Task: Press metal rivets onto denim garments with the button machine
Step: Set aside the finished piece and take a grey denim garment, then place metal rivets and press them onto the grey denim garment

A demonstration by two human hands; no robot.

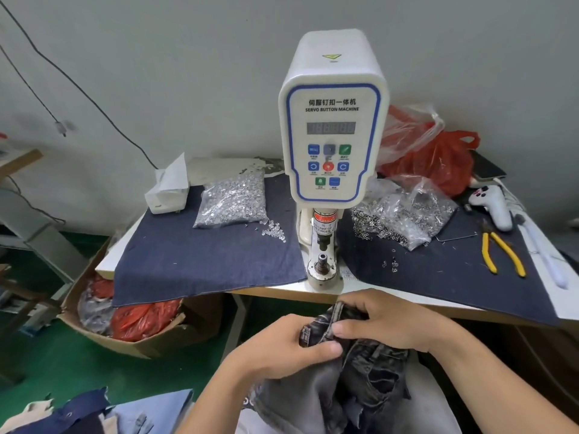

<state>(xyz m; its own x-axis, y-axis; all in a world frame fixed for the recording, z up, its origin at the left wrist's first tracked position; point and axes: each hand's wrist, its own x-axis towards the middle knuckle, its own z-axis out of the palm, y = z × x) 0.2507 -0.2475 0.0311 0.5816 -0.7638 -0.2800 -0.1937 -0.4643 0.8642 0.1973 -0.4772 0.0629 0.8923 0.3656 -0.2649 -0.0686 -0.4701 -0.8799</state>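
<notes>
Bunched dark denim garment (354, 368) lies nearest, in the person's lap just in front of the counter (391, 297), below and near of the button machine (332, 120). Both hands are closed on it: the left hand (282, 349) pinches a folded edge between thumb and fingers, and the right hand (388, 324) curls over the top of the same fold, fingertips pressing down beside the left thumb.

Judging by its slump, the cloth is soft and limp but thick at the seams, so it will sag wherever it is not held. It is not fragile or slippery. Best hold is on both sides of the spot to be riveted, keeping that patch flat and taut, with fingers well clear of the lower die (321, 263).

On the counter, 2 clear bags sit apart: a bag of silver rivets (232, 198) far left of the machine, and a bag of darker ring parts (398, 214) to its right. Yellow-handled pliers (501, 252) lie further right. These small metal pieces are light, hard and likely to roll.
</notes>
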